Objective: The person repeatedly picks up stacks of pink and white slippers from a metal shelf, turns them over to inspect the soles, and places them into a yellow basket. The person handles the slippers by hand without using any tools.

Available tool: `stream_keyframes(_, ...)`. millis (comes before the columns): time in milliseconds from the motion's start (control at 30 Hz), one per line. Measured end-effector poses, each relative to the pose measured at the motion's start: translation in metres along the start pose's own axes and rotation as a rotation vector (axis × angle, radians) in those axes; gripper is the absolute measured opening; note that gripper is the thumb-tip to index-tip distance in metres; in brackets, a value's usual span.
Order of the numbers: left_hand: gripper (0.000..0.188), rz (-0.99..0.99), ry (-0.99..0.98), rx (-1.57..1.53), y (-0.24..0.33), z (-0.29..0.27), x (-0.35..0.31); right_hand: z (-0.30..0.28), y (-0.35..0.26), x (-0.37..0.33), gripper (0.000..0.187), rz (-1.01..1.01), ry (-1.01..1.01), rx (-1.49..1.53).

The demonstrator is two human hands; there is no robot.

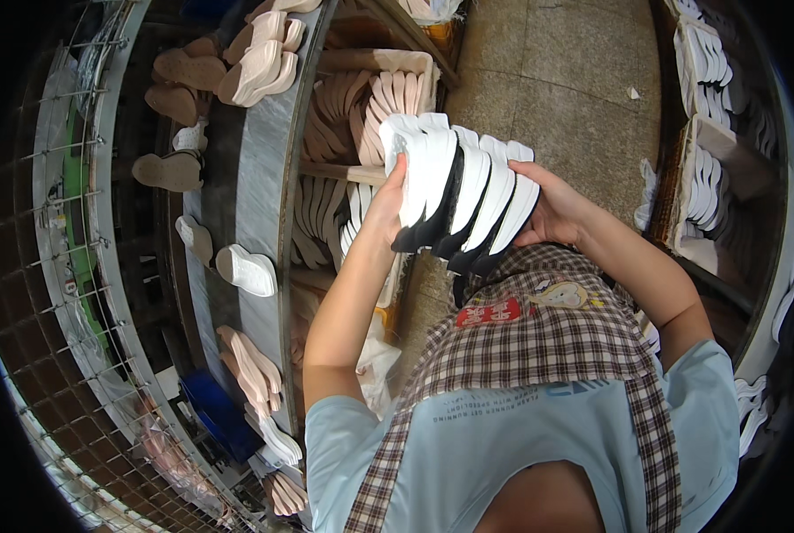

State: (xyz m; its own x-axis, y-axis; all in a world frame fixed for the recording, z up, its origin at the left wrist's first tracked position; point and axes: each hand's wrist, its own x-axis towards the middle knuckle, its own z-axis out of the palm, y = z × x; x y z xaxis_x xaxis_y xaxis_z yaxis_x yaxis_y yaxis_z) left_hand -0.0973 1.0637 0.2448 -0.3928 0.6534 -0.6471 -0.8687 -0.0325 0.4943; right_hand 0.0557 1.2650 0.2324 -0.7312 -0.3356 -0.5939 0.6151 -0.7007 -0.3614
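Note:
Between my two hands is a stack of shoe soles (464,186), white with black along the lower ends, held together side by side in front of my apron. My left hand (388,200) presses against the stack's left end, thumb up along the outermost sole. At the right end my right hand (548,204) grips the last sole, its thumb on top and the other fingers partly hidden underneath. The soles lean tilted against one another. Close to my left forearm is a box of pink and white soles (388,102).
On the left runs a grey bench (268,169) bearing pink soles (264,62) and a white sole (246,269). Beyond it stands a wire mesh guard (68,222). Crates with white soles (706,182) line the right side. A tiled floor (557,80) lies ahead.

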Motion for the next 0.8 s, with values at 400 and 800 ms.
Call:
stream_keyframes(400,0.055,-0.254,-0.279,-0.403,-0.034,-0.038,0.023,-0.017,0.027,-0.001,0.059,0.159,0.070,0.076)
stream_keyframes(800,0.054,-0.249,-0.209,-0.350,-0.043,-0.040,0.023,-0.018,0.034,-0.003,0.059,0.186,0.081,0.102)
